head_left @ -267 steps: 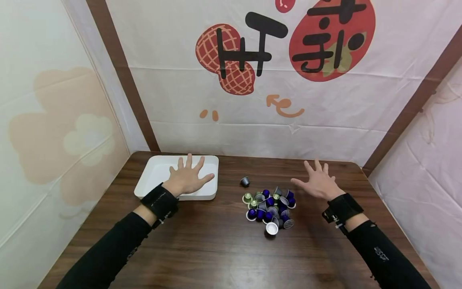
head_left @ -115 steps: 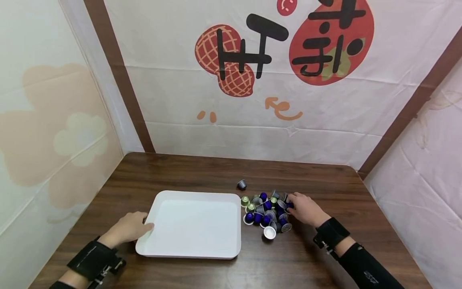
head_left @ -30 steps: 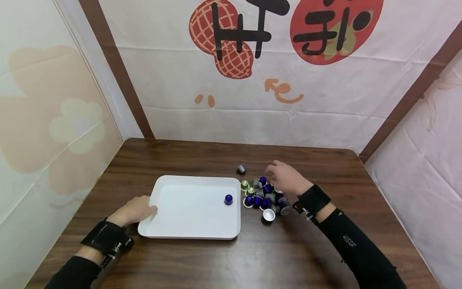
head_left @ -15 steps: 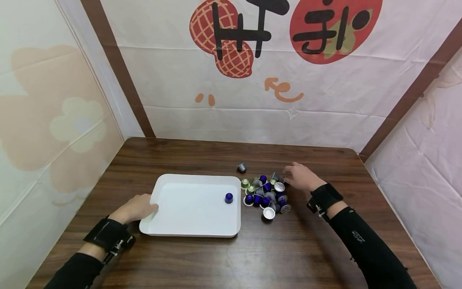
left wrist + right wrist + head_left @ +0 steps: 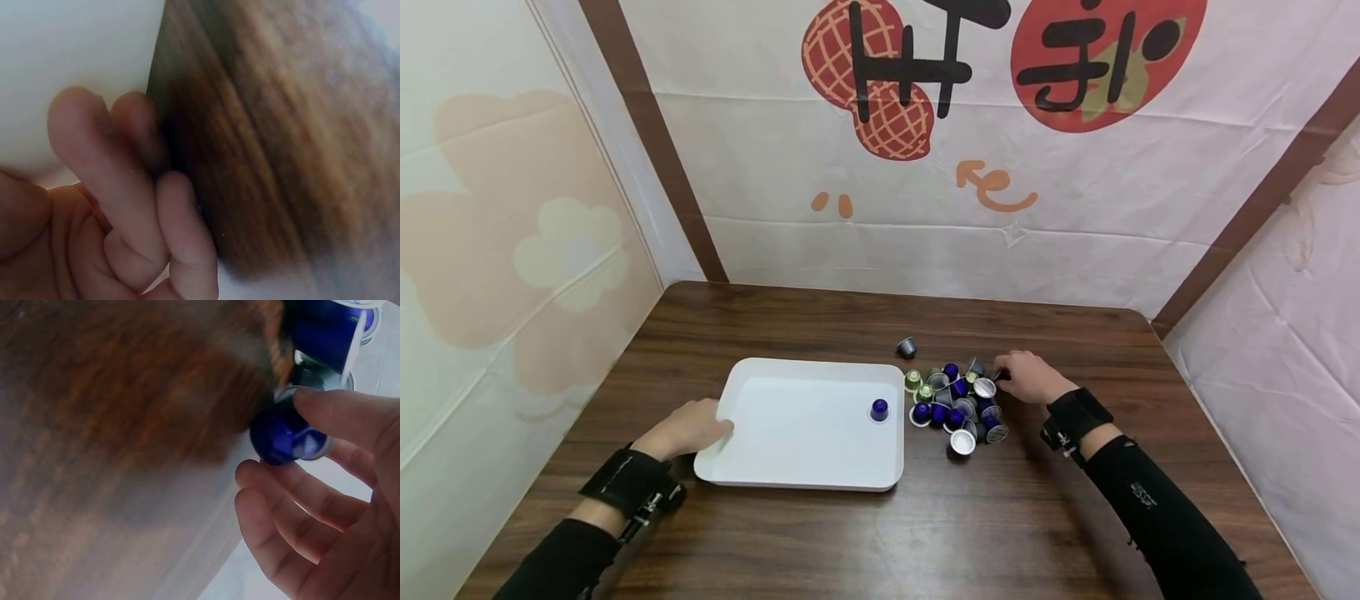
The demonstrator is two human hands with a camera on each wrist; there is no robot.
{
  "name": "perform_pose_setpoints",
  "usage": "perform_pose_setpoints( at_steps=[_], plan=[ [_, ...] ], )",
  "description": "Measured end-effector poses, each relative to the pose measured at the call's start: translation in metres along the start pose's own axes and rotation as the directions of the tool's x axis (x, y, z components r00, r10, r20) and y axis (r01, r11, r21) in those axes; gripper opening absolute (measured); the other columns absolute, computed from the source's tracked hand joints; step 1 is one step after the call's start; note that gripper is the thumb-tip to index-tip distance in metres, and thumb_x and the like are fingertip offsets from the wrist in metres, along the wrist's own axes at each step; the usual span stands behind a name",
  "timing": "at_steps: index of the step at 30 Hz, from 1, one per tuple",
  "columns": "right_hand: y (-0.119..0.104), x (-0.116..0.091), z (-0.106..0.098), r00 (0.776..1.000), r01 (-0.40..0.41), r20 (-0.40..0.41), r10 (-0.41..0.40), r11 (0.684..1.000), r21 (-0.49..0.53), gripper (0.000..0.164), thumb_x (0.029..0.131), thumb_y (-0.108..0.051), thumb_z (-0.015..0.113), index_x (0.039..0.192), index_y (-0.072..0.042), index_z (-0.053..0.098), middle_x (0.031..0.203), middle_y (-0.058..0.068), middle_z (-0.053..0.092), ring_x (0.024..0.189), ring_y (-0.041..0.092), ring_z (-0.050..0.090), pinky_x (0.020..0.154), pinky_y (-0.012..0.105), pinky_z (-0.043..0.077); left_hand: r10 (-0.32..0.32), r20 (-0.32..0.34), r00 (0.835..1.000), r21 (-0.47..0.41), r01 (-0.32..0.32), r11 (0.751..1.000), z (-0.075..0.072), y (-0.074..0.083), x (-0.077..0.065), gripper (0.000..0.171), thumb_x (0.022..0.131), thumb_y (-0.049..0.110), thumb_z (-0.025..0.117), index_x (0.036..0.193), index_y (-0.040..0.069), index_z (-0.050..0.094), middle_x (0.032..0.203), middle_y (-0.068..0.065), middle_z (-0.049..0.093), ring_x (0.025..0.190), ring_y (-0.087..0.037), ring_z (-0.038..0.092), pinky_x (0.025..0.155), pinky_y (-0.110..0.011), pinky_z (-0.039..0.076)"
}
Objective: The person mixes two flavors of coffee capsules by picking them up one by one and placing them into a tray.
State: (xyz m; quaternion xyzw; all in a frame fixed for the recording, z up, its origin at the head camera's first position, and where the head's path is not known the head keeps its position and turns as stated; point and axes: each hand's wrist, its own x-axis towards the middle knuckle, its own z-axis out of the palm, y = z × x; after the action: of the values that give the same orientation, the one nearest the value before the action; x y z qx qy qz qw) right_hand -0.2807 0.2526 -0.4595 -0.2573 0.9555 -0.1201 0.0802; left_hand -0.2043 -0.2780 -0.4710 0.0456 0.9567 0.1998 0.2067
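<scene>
The person's left arm reaches forward, and the left hand (image 5: 692, 429) grips the left edge of the white tray (image 5: 805, 425), thumb over the rim, other fingers curled at its outer side. The right hand (image 5: 1033, 377) bends down at the far right of the heap of coffee capsules (image 5: 956, 418), thumb and fingers nearly closed, pinching a blue capsule (image 5: 275, 434); the remaining fingers curl loosely below it. From the head, that capsule is mostly covered by the hand, and the left fingertips are lost beneath the tray; close to the wrists, the wood of the tabletop (image 5: 962, 533) blurs. Compared with about four seconds ago, one blue capsule (image 5: 879, 408) now stands inside the tray, near its right edge. The lone grey capsule (image 5: 907, 347) remains behind the heap.
</scene>
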Motion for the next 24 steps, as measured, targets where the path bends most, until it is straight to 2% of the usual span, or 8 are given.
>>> perform_pose_setpoints(
  at_steps=[6,12,18,24],
  plan=[
    [0.001,-0.001,0.002,1.0,-0.024,0.009,0.024,1.0,0.008,0.02,0.086,-0.004,0.064,0.106,-0.002,0.064,0.101,0.013,0.063,0.089,0.027,0.061,0.073,0.04,0.049,0.011,-0.008,1.0,0.009,-0.011,1.0,0.001,0.0,0.001,0.045,0.09,0.017,0.05,0.122,-0.014,0.052,0.111,-0.027,0.059,0.089,-0.029,0.058,0.08,-0.049,0.045],
    [-0.002,-0.004,-0.002,0.999,-0.034,-0.031,0.034,0.999,0.005,0.017,0.087,-0.005,0.064,0.103,-0.002,0.065,0.096,0.011,0.063,0.085,0.025,0.061,0.072,0.04,0.049,0.01,-0.007,1.0,0.0,-0.01,1.0,0.001,0.0,0.0,0.045,0.089,0.017,0.05,0.121,-0.014,0.052,0.109,-0.027,0.06,0.087,-0.028,0.058,0.077,-0.046,0.046],
    [-0.009,-0.007,-0.008,0.996,-0.008,-0.092,0.01,1.0,0.012,0.014,0.09,-0.01,0.062,0.102,-0.003,0.065,0.097,0.011,0.063,0.086,0.026,0.061,0.072,0.04,0.049,0.008,0.002,1.0,0.013,-0.008,1.0,-0.001,0.0,0.0,0.045,0.09,0.017,0.05,0.121,-0.015,0.052,0.109,-0.027,0.06,0.086,-0.028,0.058,0.077,-0.046,0.046],
    [-0.028,-0.008,-0.017,0.99,0.04,-0.134,-0.037,0.999,0.017,0.012,0.091,-0.011,0.06,0.099,-0.004,0.065,0.093,0.007,0.059,0.081,0.02,0.056,0.068,0.037,0.047,0.012,0.001,1.0,0.008,-0.012,1.0,-0.001,0.0,-0.001,0.045,0.09,0.017,0.05,0.121,-0.016,0.052,0.111,-0.029,0.059,0.089,-0.029,0.058,0.079,-0.048,0.045]
  ],
)
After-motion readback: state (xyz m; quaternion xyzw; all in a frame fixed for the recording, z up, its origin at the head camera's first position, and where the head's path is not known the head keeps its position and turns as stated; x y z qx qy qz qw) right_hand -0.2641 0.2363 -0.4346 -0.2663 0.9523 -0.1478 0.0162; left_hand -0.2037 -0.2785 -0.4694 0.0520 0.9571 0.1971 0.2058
